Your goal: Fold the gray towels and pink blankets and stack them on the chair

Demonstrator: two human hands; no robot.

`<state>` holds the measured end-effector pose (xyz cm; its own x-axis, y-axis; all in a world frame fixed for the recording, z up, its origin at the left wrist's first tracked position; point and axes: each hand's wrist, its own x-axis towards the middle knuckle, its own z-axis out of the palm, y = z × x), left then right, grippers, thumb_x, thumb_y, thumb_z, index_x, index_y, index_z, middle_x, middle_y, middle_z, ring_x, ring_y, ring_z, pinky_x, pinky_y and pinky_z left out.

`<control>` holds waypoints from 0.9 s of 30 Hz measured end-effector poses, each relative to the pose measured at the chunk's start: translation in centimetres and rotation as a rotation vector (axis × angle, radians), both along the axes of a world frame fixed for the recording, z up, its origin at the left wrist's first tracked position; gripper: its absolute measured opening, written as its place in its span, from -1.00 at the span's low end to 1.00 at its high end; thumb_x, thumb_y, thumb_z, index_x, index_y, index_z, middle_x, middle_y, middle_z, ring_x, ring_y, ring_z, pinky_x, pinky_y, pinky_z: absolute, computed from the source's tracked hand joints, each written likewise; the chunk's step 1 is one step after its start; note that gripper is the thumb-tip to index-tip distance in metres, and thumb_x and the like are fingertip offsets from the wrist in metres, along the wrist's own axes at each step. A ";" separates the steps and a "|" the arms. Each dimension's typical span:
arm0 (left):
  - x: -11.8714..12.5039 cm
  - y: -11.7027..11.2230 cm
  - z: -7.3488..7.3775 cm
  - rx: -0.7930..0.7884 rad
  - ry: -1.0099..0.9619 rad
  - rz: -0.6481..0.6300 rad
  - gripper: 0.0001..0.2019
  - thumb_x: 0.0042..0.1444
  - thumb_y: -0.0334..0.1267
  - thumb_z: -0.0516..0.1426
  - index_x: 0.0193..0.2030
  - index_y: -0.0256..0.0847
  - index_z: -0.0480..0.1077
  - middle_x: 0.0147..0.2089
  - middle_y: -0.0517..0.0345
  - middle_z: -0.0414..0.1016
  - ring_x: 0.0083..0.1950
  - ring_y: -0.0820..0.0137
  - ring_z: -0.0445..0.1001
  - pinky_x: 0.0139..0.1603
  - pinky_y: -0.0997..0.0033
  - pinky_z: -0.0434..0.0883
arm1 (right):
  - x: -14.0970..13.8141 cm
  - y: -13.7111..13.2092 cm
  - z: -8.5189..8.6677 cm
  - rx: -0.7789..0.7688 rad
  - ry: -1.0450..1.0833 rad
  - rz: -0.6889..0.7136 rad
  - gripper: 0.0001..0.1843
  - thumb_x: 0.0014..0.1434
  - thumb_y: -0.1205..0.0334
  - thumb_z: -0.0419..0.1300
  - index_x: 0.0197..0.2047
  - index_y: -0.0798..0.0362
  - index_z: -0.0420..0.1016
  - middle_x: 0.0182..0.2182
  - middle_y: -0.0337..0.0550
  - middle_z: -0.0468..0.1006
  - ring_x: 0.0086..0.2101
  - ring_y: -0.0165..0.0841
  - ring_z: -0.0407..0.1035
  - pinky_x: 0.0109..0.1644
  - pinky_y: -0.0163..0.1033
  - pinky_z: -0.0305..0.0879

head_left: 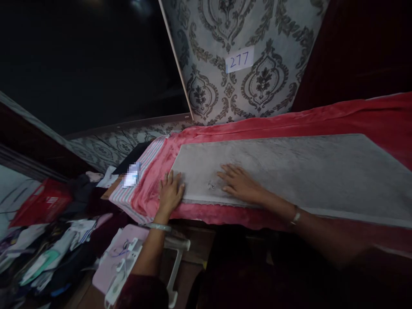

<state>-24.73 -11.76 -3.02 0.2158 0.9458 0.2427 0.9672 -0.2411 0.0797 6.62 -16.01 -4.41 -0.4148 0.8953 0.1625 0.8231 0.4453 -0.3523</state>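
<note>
Dark sleeve (141, 292) on L arm nearest cam, w/ a bangle (161, 227) at the wrist. L hand (170, 193) lies over the L end of a long grey cloth (309, 171), grip apart, fingers spread. R hand (240, 182) rests palm-down on same cloth, farther in from that end, grip also apart, fingers fanned. Small mark (210, 186) on it btwn the hands; can't tell what it is. Cloth's spread flat on a red blanket (206, 212), striped cover (154, 150) showing at far L. Behind: patterned wallpaper (264, 81) w/ "277" paper (240, 60).
</note>
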 end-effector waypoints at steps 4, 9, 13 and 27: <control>0.3 -0.1 -1.3 -0.105 0.081 0.104 -0.41 0.36 -0.03 -0.01 0.47 -0.18 0.18 0.53 -0.28 0.01 0.53 -0.16 -0.02 0.43 -0.28 0.06 | -5.1 -1.0 -0.5 -0.076 -0.022 0.227 -0.27 0.33 -0.12 0.16 0.48 -0.17 0.13 0.49 -0.07 -0.09 0.45 0.02 -0.26 0.46 0.28 -0.39; -1.2 0.8 -1.6 -0.171 0.014 0.098 -0.39 0.34 -0.01 0.01 0.47 -0.17 0.17 0.54 -0.28 -0.02 0.52 -0.18 0.02 0.41 -0.28 0.09 | -3.9 -3.6 -0.6 -0.229 0.184 0.413 -0.28 0.30 -0.19 0.17 0.45 -0.19 0.20 0.48 -0.14 -0.03 0.46 -0.10 -0.28 0.49 0.17 -0.36; -3.0 4.4 0.3 -0.266 -0.328 0.133 -0.40 0.21 -0.09 0.15 0.35 -0.26 0.32 0.41 -0.24 0.28 0.42 -0.05 0.25 0.37 -0.07 0.24 | -0.7 -2.0 0.1 -0.279 0.482 0.294 -0.32 0.29 -0.11 0.15 0.40 -0.06 0.32 0.35 -0.06 0.29 0.36 -0.14 0.09 0.44 0.07 0.01; -3.8 9.0 5.9 -0.713 -1.120 0.106 -0.59 -0.09 -0.14 0.34 -0.07 -0.24 0.54 -0.14 -0.09 0.66 -0.08 0.12 0.64 -0.04 0.20 0.56 | 2.5 0.7 -3.1 -0.492 1.318 -0.190 -0.38 -0.06 -0.20 0.40 -0.06 0.08 0.51 -0.07 0.01 0.56 -0.19 -0.23 0.53 0.05 0.02 0.47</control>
